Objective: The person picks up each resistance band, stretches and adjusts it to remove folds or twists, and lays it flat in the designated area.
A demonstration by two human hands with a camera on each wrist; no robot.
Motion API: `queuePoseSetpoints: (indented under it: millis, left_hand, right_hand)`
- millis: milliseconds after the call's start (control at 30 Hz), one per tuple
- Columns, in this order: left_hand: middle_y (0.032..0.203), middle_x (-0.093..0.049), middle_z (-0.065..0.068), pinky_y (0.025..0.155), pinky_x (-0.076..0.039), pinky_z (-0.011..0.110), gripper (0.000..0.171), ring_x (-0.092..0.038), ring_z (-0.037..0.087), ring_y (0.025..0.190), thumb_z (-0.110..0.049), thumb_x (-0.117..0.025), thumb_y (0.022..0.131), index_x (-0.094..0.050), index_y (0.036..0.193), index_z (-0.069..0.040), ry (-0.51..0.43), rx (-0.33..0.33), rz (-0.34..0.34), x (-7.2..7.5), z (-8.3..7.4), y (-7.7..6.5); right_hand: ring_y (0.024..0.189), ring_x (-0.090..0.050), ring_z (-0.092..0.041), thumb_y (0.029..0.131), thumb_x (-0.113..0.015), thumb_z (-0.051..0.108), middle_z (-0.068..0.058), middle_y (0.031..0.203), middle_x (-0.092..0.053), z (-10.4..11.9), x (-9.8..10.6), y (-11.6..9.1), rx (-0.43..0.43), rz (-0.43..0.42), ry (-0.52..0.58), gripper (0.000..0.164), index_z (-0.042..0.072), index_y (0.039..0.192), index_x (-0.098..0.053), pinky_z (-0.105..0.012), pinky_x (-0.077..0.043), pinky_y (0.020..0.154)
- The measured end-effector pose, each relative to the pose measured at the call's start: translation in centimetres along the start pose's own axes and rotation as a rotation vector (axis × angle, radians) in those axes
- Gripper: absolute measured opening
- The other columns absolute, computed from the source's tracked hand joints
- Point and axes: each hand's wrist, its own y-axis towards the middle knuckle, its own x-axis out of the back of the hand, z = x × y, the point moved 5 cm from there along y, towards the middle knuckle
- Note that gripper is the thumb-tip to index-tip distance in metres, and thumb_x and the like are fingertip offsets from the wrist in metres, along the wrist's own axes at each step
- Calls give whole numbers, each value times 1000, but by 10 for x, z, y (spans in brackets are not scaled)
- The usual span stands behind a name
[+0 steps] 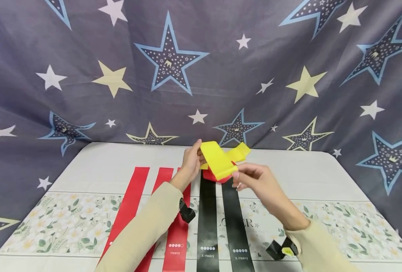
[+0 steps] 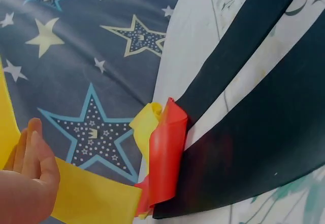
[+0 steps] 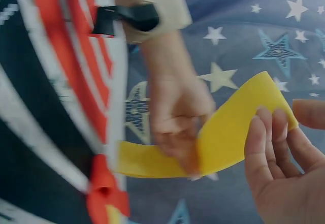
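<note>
A yellow resistance band (image 1: 216, 158) stretches in a loop between both hands above the far part of the table. My left hand (image 1: 191, 160) holds one stretch of it; the same hand (image 2: 33, 170) has its fingers up against the band in the left wrist view. Thumb and fingers of my right hand (image 1: 255, 179) pinch the folded near end, also visible where the right hand (image 3: 289, 168) grips it in the right wrist view. Below, a red looped band (image 2: 167, 155) lies across the far ends of two black bands (image 1: 207, 219), with more yellow band (image 2: 147, 125) beside it.
Several red bands (image 1: 177, 241), one marked Heavy, lie lengthwise left of the black X-Heavy bands. A white tablecloth (image 1: 289, 170) with a floral strip covers the table. Behind its far edge hangs a dark star-patterned curtain (image 1: 221, 87).
</note>
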Motion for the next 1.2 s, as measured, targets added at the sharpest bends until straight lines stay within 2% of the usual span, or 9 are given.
queuePoseSetpoints:
  millis: [167, 333, 500, 600, 800, 1033, 1200]
  left_hand:
    - [77, -65, -3, 61, -53, 18, 31, -65, 6, 67, -24, -49, 99, -58, 109, 5, 11, -21, -33, 2, -5, 1]
    - [80, -65, 2, 60, -54, 18, 30, -65, 6, 65, -16, -52, 97, -56, 113, 10, 59, -51, -62, -1, -8, 2]
    - [110, -64, 17, 78, -56, 23, 34, -66, 9, 82, -10, -56, 94, -55, 122, 10, 104, -57, -124, 3, -7, 3]
    - [121, -60, 23, 83, -55, 26, 35, -67, 13, 89, -7, -57, 93, -54, 124, 10, 112, -48, -159, 8, -6, 4]
    - [117, -63, 24, 77, -57, 24, 34, -67, 11, 81, -6, -59, 91, -56, 121, 10, 136, -48, -207, 14, -7, 5]
    - [114, -64, 23, 78, -57, 26, 35, -67, 10, 78, -7, -62, 90, -57, 121, 8, 137, -56, -244, 18, -9, 5]
    - [112, -64, 22, 75, -57, 25, 35, -66, 10, 76, -9, -62, 90, -58, 120, 7, 150, -56, -265, 22, -12, 4]
  right_hand:
    - [73, -66, -10, 92, -61, 11, 5, 79, -66, -31, -8, -13, -131, 60, 25, 32, -15, 109, -57, -26, -56, 69]
    - [78, -68, -12, 92, -62, 17, 3, 85, -68, -57, -13, -24, -264, 81, 81, 33, -11, 109, -60, -29, -57, 73]
    - [78, -71, -14, 92, -63, 21, -5, 88, -72, -74, -13, -33, -346, 53, 153, 26, -5, 96, -65, -32, -58, 77]
    - [73, -71, -13, 89, -66, 19, -6, 83, -72, -82, -10, -39, -378, 18, 158, 21, -1, 85, -68, -28, -58, 71]
    - [64, -67, -12, 81, -69, 7, -6, 73, -66, -94, -4, -54, -446, -58, 131, 16, 4, 68, -59, -23, -57, 62]
    - [65, -68, -15, 78, -65, 3, -3, 67, -60, -102, 6, -68, -482, -179, 71, 18, 6, 67, -51, -24, -57, 61]
    - [68, -68, -18, 77, -64, 0, -4, 71, -63, -104, 15, -77, -506, -208, 74, 23, 8, 75, -43, -27, -58, 62]
